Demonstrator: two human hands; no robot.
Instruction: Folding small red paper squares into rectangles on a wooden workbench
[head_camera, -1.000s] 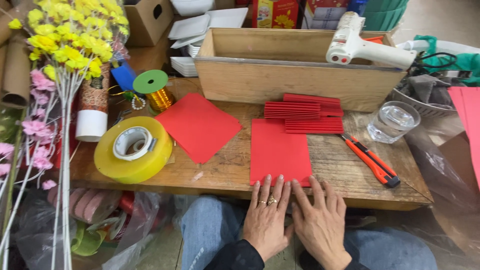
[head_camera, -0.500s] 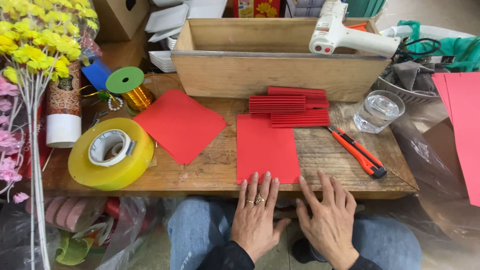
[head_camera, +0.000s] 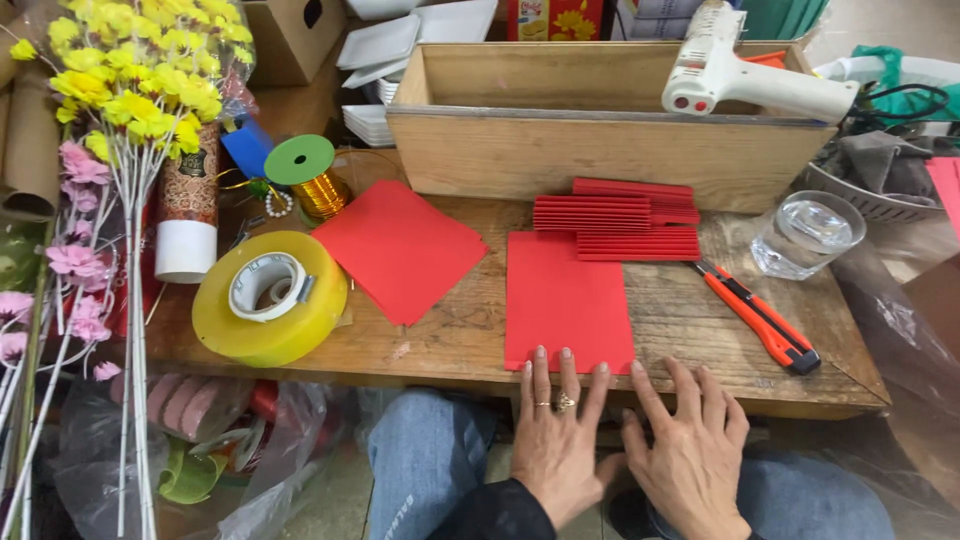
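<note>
A red paper sheet (head_camera: 566, 300) lies flat at the near edge of the wooden table (head_camera: 450, 340), with pleated red paper fans (head_camera: 620, 220) stacked just beyond it. The left hand (head_camera: 556, 440) rests open, fingertips on the sheet's near edge. The right hand (head_camera: 690, 450) lies open, fingers spread, beside it, near an orange utility knife (head_camera: 756, 315).

Blue denim trousers are worn. A dark, seemingly black sleeve is seen at the wrist of the left hand (head_camera: 560, 445), where two gold rings are worn, one bearing a small ornament. The right hand (head_camera: 690, 455) is bare.
</note>
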